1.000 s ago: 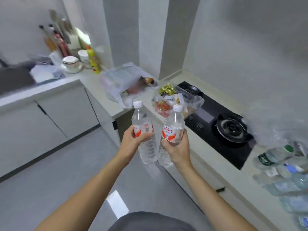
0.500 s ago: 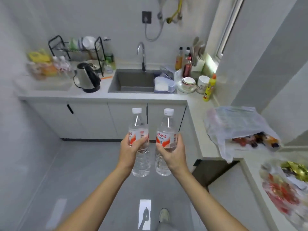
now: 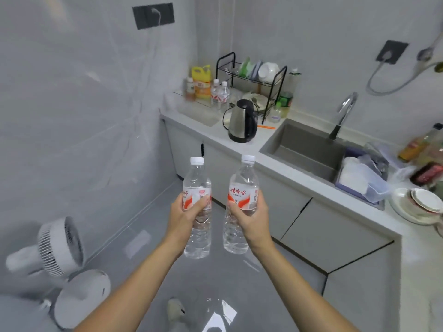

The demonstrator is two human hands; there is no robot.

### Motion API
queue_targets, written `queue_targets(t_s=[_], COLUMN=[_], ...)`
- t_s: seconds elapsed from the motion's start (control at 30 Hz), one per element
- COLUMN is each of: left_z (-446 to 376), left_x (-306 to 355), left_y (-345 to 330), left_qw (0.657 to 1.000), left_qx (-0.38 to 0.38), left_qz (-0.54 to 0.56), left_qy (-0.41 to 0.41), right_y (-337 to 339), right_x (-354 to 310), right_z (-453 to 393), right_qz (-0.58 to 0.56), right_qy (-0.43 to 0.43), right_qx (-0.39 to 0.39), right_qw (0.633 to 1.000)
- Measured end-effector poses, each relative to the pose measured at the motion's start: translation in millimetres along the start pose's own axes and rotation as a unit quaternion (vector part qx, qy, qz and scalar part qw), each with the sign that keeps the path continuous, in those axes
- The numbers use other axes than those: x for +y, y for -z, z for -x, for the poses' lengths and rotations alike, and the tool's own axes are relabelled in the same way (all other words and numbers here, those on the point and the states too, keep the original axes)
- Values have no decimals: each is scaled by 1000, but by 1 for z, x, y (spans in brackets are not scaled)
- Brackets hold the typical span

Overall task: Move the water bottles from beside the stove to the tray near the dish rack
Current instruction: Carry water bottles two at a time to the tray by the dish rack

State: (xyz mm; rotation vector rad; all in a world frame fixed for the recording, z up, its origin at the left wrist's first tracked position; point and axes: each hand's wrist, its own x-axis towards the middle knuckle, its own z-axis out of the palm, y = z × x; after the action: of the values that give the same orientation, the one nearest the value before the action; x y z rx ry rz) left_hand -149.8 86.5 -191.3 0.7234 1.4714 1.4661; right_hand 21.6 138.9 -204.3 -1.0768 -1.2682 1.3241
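Note:
My left hand (image 3: 185,218) grips a clear water bottle (image 3: 197,226) with a white cap and an orange-and-white label, held upright over the grey floor. My right hand (image 3: 249,218) holds a second, matching water bottle (image 3: 239,188) upright beside it. Far ahead, a clear tray (image 3: 199,109) lies on the counter corner to the left of the black dish rack (image 3: 251,80). Two more water bottles (image 3: 220,93), a yellow jug (image 3: 201,83) and a small bottle stand at the tray's back.
A steel kettle (image 3: 242,121) stands on the counter in front of the rack. Right of it are the sink (image 3: 304,149) with a faucet (image 3: 342,113), a plastic box (image 3: 362,178) and stacked bowls (image 3: 419,204). Two white fans (image 3: 60,259) sit on the floor at left.
My view has swung left, away from the stove, past the sink to the dish rack corner. Both hands still hold their bottles in front of me.

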Motion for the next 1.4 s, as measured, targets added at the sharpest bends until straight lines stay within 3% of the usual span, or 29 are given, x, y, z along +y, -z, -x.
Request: queue_targets(t_s=[0.23, 0.63, 1.13, 1.4], left_z=[-136, -339, -602, -727], left_x=[19, 78, 114, 125], left_y=[68, 159, 135, 98], left_qw=[999, 998, 999, 997], left_qx=[44, 53, 16, -10], left_qz=[18, -5, -35, 70], left_qy=[-5, -31, -32, 29], right_y=[-104, -255, -330, -326], right_x=[9, 19, 49, 47], right_z=[-117, -290, -548, -660], right_qz=[20, 5, -22, -24], right_qy=[0, -28, -55, -62], right_qx=[-47, -23, -32, -1], right_qw=[999, 999, 998, 998])
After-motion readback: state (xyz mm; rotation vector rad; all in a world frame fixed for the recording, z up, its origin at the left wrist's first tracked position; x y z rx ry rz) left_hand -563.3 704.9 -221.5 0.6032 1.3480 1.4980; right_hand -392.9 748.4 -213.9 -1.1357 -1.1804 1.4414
